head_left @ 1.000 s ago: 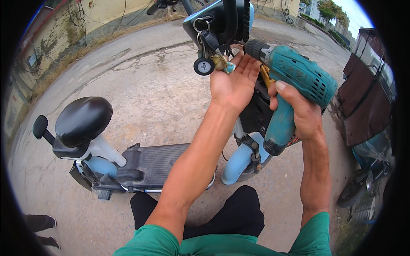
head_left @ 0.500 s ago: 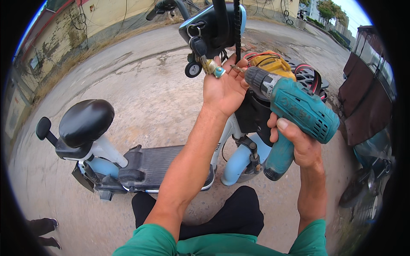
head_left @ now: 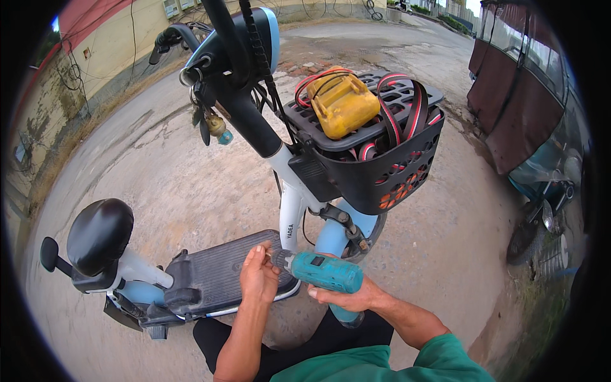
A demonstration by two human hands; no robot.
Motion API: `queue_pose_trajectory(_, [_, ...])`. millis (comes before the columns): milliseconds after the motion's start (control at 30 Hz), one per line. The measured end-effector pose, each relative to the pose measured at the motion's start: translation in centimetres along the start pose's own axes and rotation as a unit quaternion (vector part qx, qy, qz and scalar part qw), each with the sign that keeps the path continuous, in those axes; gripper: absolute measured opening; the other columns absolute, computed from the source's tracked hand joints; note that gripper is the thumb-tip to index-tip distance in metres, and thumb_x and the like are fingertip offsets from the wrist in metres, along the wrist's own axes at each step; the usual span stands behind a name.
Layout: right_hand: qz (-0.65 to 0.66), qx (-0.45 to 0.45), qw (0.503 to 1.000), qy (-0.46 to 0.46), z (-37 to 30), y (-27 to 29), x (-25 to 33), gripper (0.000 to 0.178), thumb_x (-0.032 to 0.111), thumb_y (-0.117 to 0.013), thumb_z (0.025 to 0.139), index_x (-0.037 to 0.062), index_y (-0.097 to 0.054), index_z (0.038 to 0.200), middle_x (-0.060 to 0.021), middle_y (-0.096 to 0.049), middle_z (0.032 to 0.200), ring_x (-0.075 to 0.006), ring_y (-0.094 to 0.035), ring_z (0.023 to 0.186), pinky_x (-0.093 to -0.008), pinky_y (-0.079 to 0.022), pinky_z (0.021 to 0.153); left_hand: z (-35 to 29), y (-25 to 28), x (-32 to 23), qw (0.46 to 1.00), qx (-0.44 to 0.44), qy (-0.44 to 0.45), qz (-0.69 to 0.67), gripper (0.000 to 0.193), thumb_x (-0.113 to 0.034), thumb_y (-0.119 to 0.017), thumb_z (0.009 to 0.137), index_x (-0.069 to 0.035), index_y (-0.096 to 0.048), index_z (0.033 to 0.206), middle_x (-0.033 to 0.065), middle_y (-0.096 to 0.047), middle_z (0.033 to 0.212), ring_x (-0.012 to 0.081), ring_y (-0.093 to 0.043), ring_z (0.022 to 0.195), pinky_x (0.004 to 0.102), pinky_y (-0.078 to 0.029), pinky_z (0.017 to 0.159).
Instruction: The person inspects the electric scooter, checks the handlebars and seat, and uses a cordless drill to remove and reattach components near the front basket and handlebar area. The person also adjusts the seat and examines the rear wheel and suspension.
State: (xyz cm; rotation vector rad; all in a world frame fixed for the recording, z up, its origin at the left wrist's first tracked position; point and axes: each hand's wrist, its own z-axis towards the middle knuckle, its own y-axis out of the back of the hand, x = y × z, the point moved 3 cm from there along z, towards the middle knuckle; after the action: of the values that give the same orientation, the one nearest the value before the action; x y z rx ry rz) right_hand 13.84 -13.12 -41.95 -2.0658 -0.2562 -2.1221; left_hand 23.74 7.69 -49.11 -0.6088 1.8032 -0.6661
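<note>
Since everyone's going to ask about the drill first: the teal cordless drill (head_left: 328, 274) is up in the air just in front of the person's lap, chuck (head_left: 279, 258) aimed left, near the front end of the scooter's footboard (head_left: 219, 274). Right hand (head_left: 358, 296) has its grip wrapped round the drill, just under the body. Left hand (head_left: 258, 280) is up at the chuck end, grip narrow, thumb and fingertips bunched together; honestly can't tell if they're pinching the bit or only touching it. Right behind all that is the scooter's white stem (head_left: 288, 216), with the light blue front fender (head_left: 335, 235) just to its right and the round black seat (head_left: 100, 237) off to the left. Up top, a bunch of keys (head_left: 215, 124) dangles below the handlebar. Black basket (head_left: 347, 181) sits out front, with a chunky yellow plastic thing (head_left: 347, 108) plus red and black wires on its lid, and a striped strap (head_left: 417, 114) looping beside it. Further out, some brown-covered vehicle (head_left: 515, 121) is parked on the right, and a grubby yellowish wall (head_left: 105, 63) runs along the left.
</note>
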Motion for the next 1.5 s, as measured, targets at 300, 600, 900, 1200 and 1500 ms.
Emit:
queue_pose_trajectory(300, [0.159, 0.009, 0.959, -0.232, -2.3, -0.6, -7.8, 0.029, 0.014, -0.073, 0.097, 0.0007, -0.067, 0.122, -0.0116, -0.074, 0.099, -0.0178, -0.070, 0.076, -0.0361, -0.058, 0.071, -0.6, 16.9, 0.5, 0.929, -0.087, 0.052, 0.356, 0.018, -0.016, -0.062, 0.108, 0.000, -0.071, 0.108, 0.0044, -0.068, 0.079, 0.0091, -0.058, 0.057, 0.0245, -0.046, 0.047])
queue_pose_trajectory(600, [0.148, -0.069, 0.952, -0.259, -6.4, -1.1, -11.1, 0.030, 0.015, -0.075, 0.089, 0.0017, -0.070, 0.116, -0.0118, -0.073, 0.094, -0.0197, -0.069, 0.071, -0.0362, -0.057, 0.065, 2.3, 13.9, -4.0, 0.680, 0.022, -0.142, 0.719, 0.017, -0.013, -0.068, 0.099, -0.002, -0.075, 0.110, 0.0185, -0.076, 0.099, 0.0346, -0.074, 0.089, 0.0426, -0.056, 0.081])
queue_pose_trajectory(900, [0.166, -0.198, 0.929, -0.265, -8.3, 1.5, -13.0, 0.038, 0.018, -0.071, 0.090, 0.0021, -0.064, 0.123, -0.0130, -0.070, 0.094, -0.0192, -0.067, 0.068, -0.0352, -0.057, 0.062, -2.5, 15.5, 9.9, 0.676, 0.292, 0.160, 0.657, 0.017, -0.014, -0.067, 0.100, -0.003, -0.075, 0.110, 0.0091, -0.074, 0.089, 0.0179, -0.070, 0.078, 0.0377, -0.057, 0.072])
queue_pose_trajectory(1200, [0.295, -0.254, 0.889, -0.241, -9.7, 1.9, -19.2, 0.045, 0.027, -0.069, 0.094, 0.0036, -0.056, 0.131, -0.0117, -0.066, 0.099, -0.0175, -0.065, 0.070, -0.0379, -0.057, 0.068, 3.0, 28.3, 28.0, 0.829, -0.047, 0.311, 0.463, 0.023, -0.007, -0.059, 0.099, -0.002, -0.075, 0.114, 0.0110, -0.074, 0.084, 0.0189, -0.072, 0.068, 0.0344, -0.059, 0.059])
queue_pose_trajectory(1500, [0.339, -0.227, 0.881, -0.240, -11.9, 2.1, -20.2, 0.044, 0.024, -0.069, 0.095, 0.0052, -0.055, 0.133, -0.0138, -0.066, 0.101, -0.0183, -0.063, 0.071, -0.0394, -0.057, 0.069, 5.1, 39.6, 33.3, 0.744, -0.047, 0.250, 0.617, 0.046, -0.011, -0.067, 0.095, 0.000, -0.064, 0.139, 0.0156, -0.076, 0.105, 0.0232, -0.075, 0.078, 0.0363, -0.059, 0.065])
